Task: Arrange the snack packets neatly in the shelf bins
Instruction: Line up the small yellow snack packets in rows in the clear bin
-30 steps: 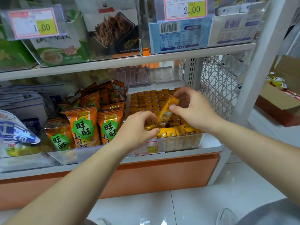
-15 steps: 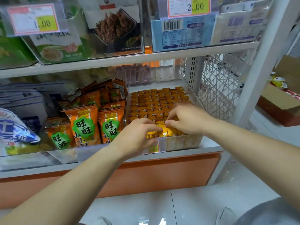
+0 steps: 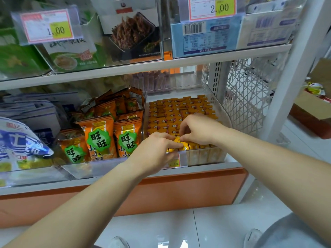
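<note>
A clear plastic bin [image 3: 223,111] on the lower shelf holds several small orange-yellow snack packets [image 3: 172,111] packed in tidy rows. My left hand [image 3: 154,149] and my right hand [image 3: 198,129] meet over the bin's front row. Both pinch one yellow packet [image 3: 177,140] that stands among the front packets. Fingers hide most of that packet.
Left of the bin stands another clear bin of orange snack bags [image 3: 98,136] with green labels. A blue-white bag [image 3: 19,145] lies further left. Boxed goods and price tags [image 3: 212,8] fill the shelf above. A white mesh panel [image 3: 249,93] closes the right side; a cardboard box [image 3: 315,106] sits beyond.
One second ago my right hand held a yellow packet up above the bin. It has come down into the front row, and both hands now work it in there.
</note>
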The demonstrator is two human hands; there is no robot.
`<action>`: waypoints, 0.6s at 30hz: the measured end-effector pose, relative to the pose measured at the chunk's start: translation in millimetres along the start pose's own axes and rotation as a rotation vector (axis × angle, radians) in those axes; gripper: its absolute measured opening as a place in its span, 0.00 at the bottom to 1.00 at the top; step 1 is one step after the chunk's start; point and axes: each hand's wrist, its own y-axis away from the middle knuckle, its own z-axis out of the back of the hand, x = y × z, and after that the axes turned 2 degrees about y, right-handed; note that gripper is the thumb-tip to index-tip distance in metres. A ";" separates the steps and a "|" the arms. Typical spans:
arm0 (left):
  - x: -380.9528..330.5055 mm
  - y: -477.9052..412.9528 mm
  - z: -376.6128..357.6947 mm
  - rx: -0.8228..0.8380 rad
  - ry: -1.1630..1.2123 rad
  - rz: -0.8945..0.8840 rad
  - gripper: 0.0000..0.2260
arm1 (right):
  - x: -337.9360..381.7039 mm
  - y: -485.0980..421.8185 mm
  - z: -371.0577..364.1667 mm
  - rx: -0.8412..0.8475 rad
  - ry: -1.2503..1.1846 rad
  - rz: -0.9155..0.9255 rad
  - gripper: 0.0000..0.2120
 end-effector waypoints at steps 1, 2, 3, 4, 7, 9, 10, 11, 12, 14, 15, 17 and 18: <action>-0.4 0.6 0.0 0.002 -0.001 0.003 0.16 | -0.1 0.1 -0.6 -0.026 0.064 0.023 0.03; -0.7 0.9 -0.2 0.003 -0.003 0.004 0.16 | -0.5 -0.3 -1.7 -0.057 0.128 0.048 0.02; -0.9 1.4 -0.1 0.004 -0.004 0.007 0.16 | -0.9 -0.7 -2.9 -0.084 0.165 0.064 0.03; -1.1 1.7 0.1 0.003 -0.004 0.012 0.16 | -1.1 -1.3 -4.5 -0.100 0.172 0.069 0.05; -1.2 1.9 0.6 0.001 0.002 0.023 0.16 | -2.1 -3.0 -4.6 -0.126 0.066 0.043 0.07; -0.8 1.1 0.6 0.003 0.003 0.026 0.16 | -4.6 -3.5 2.1 -0.195 -0.081 0.007 0.04; -0.2 0.9 0.4 0.003 0.002 0.025 0.16 | -6.0 -3.7 6.4 -0.241 -0.153 -0.016 0.03; 0.4 0.7 0.4 0.006 0.003 0.025 0.17 | -7.1 -3.5 11.1 -0.280 -0.211 -0.040 0.03; 1.2 0.4 0.5 0.011 0.007 0.025 0.17 | -8.1 -3.0 15.7 -0.301 -0.261 -0.067 0.03; 2.5 -0.1 1.5 0.016 0.030 0.028 0.16 | -8.4 0.4 22.6 -0.288 -0.392 -0.118 0.04; 2.5 0.1 2.3 0.004 0.057 0.032 0.16 | -7.5 3.9 25.4 -0.274 -0.467 -0.141 0.06; 1.8 0.3 3.9 -0.088 0.138 0.048 0.13 | -5.7 12.4 32.1 -0.297 -0.583 -0.167 0.08; 0.6 -0.3 5.0 -0.172 0.195 0.071 0.13 | -5.2 16.6 35.9 -0.335 -0.634 -0.161 0.08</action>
